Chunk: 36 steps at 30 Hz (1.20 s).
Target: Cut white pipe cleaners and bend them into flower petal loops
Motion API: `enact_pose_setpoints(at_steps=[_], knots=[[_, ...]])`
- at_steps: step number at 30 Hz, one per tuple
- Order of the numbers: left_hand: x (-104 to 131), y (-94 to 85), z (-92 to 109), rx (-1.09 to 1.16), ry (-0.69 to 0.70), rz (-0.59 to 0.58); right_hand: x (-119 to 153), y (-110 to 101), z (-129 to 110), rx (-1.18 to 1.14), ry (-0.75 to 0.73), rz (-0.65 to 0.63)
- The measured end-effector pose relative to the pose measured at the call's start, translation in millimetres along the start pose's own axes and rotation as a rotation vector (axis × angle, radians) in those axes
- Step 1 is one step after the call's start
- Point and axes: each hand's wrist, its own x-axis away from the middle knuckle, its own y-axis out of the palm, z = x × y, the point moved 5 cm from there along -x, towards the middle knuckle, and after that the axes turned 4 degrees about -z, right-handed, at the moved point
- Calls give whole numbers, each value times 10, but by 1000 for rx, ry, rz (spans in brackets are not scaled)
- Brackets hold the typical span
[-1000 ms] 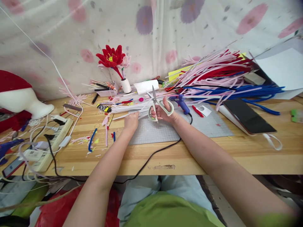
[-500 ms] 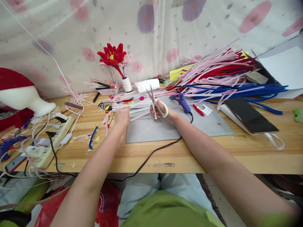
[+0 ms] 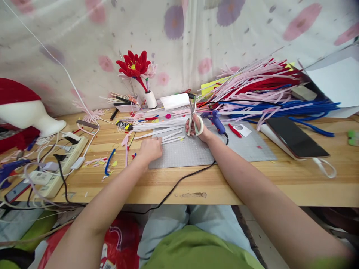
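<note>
My right hand (image 3: 193, 127) is closed round the handles of a pair of scissors (image 3: 192, 108), above the back of the grey cutting mat (image 3: 193, 153). Their blades point away from me and look slightly parted. At the mat's left edge, my left hand (image 3: 151, 150) is closed on the near ends of a few white pipe cleaners (image 3: 172, 137), which stick out to the right over the mat. Its fingertips are partly hidden. Behind it lies a larger bundle of white pipe cleaners (image 3: 157, 124).
A blue glue gun (image 3: 215, 121) lies right of the scissors, its black cord (image 3: 179, 183) crossing the table front. Pipe cleaners in pink, red and blue (image 3: 297, 108) pile up behind a phone (image 3: 297, 137). A power strip (image 3: 66, 168) stands left; a red flower (image 3: 134, 67) stands at the back.
My left hand has moved from the large white bundle towards me and slightly right, with a few pipe cleaners in it. My right hand and the scissors have shifted slightly right.
</note>
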Motion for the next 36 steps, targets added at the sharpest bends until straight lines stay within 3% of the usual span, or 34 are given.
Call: enact_pose_setpoints(at_steps=[4,7,12,18,23,27,29,32,36], knots=[[-115,-125,-159,109,-138,38,-30,-21,-4,-42,8,13],[-313,-107,-289,131,-233,73,-54,-62,29,-46,62,43],[-595,57,-270,125,-155,77,-65,-118,60,-64,84,107],[-676,74,-195,53,-54,55,-70,-135,109,17,67,156],[-689,-33,-256,-45,-29,183,-59,-119,36,122,25,239],[-594,-213,-346,-3,-39,366,-80,-18,-139,113,-4,305],[-508,-315,-336,36,-38,464,-88,56,-244,240,-43,314],[-396,-417,-206,97,3,546,-59,157,-360,620,-82,337],[-319,-465,-23,248,45,655,-12,176,-377,1003,-5,379]])
